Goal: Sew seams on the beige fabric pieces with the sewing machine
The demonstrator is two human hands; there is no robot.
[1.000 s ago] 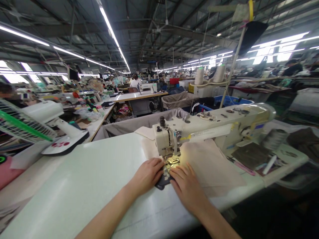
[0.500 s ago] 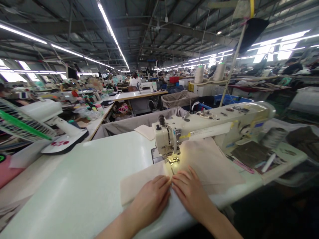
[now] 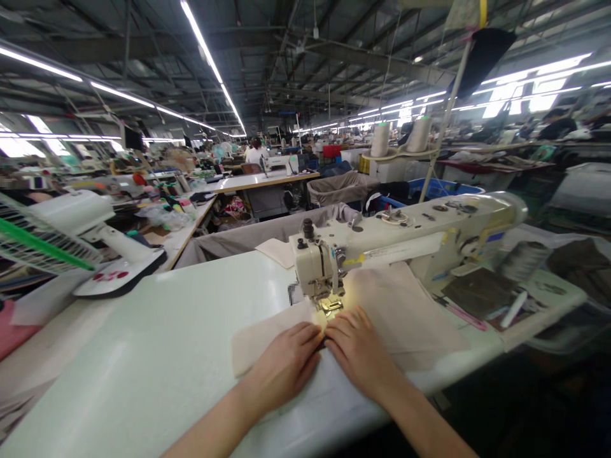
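Beige fabric point(image 3: 260, 340), inward of the tabletop's point(image 3: 181, 331) front edge, has slid slightly toward the sewing machine point(image 3: 315, 270), so its right end sits nearer the head, where left hand point(image 3: 286, 356) and right hand point(image 3: 361, 353) rest narrowly, any pinch unclear.

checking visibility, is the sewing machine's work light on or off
On: a yellow glow lights the cloth beside the sewing machine's head; bulb not visible.

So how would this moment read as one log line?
left hand: on pale fabric | right hand: close beside left | sewing machine: just beyond both hands, lit underneath
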